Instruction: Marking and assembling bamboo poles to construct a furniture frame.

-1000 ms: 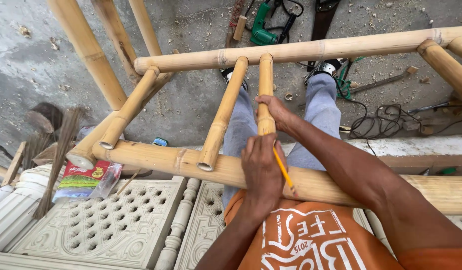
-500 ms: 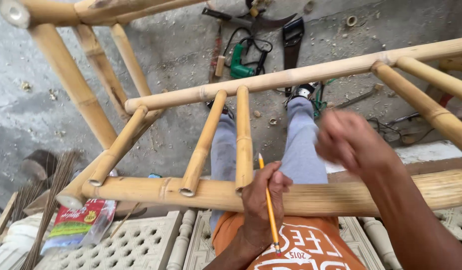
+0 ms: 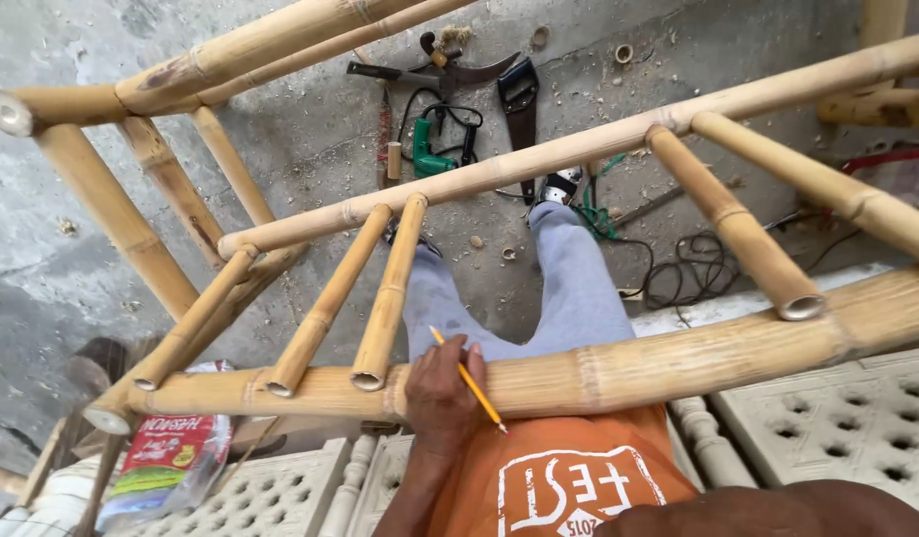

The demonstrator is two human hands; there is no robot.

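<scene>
The right hand is out of sight: only a dark forearm (image 3: 777, 509) shows along the bottom right edge of the frame, cut off there. The left hand (image 3: 441, 390) lies over the thick bamboo pole (image 3: 678, 363), hiding the part beneath it, and its fingers curl past the far side of the pole, so their tips cannot be seen. The pencil (image 3: 469, 380) runs under them in the middle. The pole leaves the frame at right. The bamboo rail (image 3: 579, 149) hides part of the saw (image 3: 520, 104) and the shoes. The red packet (image 3: 171, 459) at lower left is partly covered.
</scene>
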